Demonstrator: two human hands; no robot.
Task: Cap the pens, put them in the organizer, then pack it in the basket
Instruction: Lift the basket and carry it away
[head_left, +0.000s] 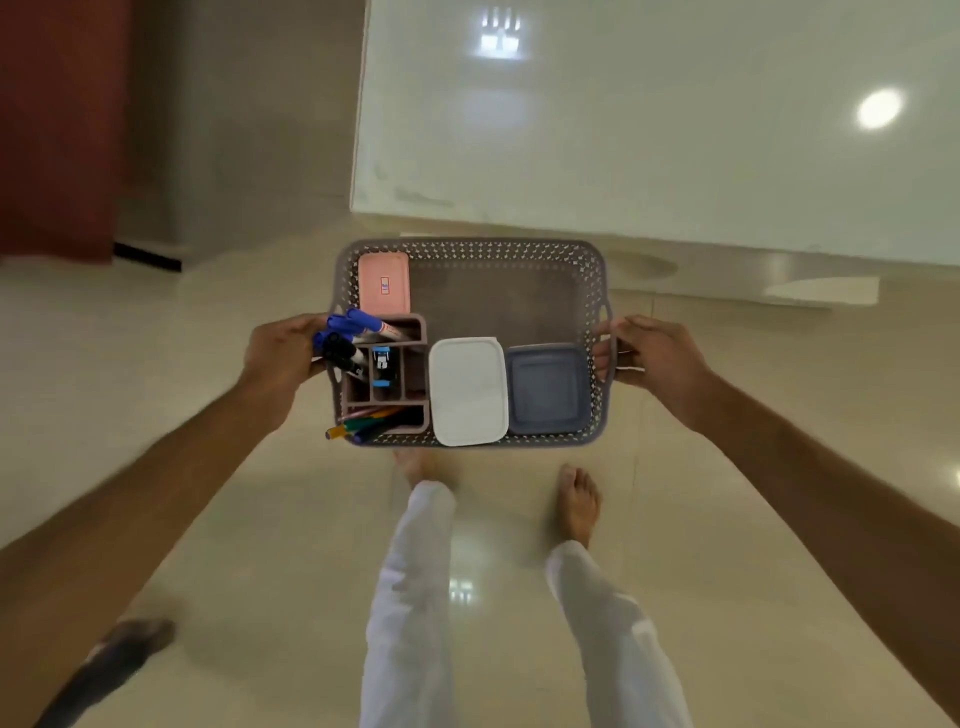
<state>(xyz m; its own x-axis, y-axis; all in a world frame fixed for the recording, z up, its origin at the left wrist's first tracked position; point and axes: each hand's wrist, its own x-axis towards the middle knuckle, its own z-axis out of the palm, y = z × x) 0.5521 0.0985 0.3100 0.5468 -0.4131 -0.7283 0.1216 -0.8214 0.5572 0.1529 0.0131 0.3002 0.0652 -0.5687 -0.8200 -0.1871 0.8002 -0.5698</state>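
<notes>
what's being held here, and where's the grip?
The basket, carried above the floor: left hand on its left side handle, right hand on its right side handle.

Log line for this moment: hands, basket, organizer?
left hand: gripping basket handle | right hand: gripping opposite handle | basket: carried above floor | organizer: inside basket, holding pens

A pink case (384, 283) lies in the far left corner of the container, while a white lidded box (468, 391) and a grey-blue lidded box (547, 388) sit side by side along its near edge. Beyond, a glossy white worktop (649, 130) stands on the beige tiled floor (234, 519), with a dark slipper (111, 660) at the lower left.
</notes>
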